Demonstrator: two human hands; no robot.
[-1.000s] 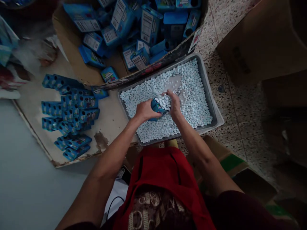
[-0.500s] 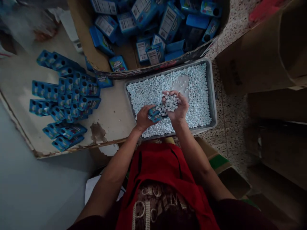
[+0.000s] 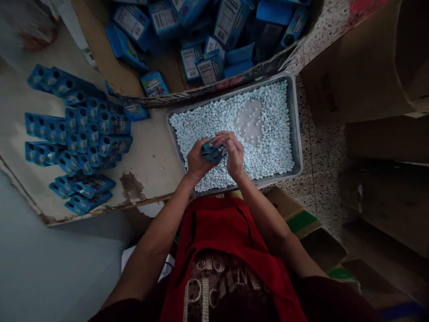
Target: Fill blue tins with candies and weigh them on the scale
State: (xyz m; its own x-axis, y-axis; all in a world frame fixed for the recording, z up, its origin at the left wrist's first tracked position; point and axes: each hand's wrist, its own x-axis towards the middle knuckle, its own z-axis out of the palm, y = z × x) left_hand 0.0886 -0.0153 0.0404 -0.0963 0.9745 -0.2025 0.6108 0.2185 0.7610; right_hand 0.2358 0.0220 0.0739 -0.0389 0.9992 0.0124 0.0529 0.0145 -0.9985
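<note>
My left hand (image 3: 197, 159) is closed around a small blue printed candy box (image 3: 212, 153) above the metal tray (image 3: 296, 129). My right hand (image 3: 233, 154) is cupped at the box's right side, its fingers reaching over the top. A few pale candies show between this hand and the box; its palm is mostly hidden. Small white and light-blue candies (image 3: 268, 156) cover the tray, except for a bare patch near its upper middle. How full the box is cannot be seen.
Blue candy boxes with round holes stand in rows (image 3: 83, 129) on the worn table (image 3: 150, 165) at left. A large carton (image 3: 97, 53) of more blue boxes sits beyond the tray. Brown cartons (image 3: 355, 67) stand on the speckled floor at right.
My right hand, earlier palm-up with a heap of candies, has turned over toward the box and the heap no longer shows. The view has shifted slightly.
</note>
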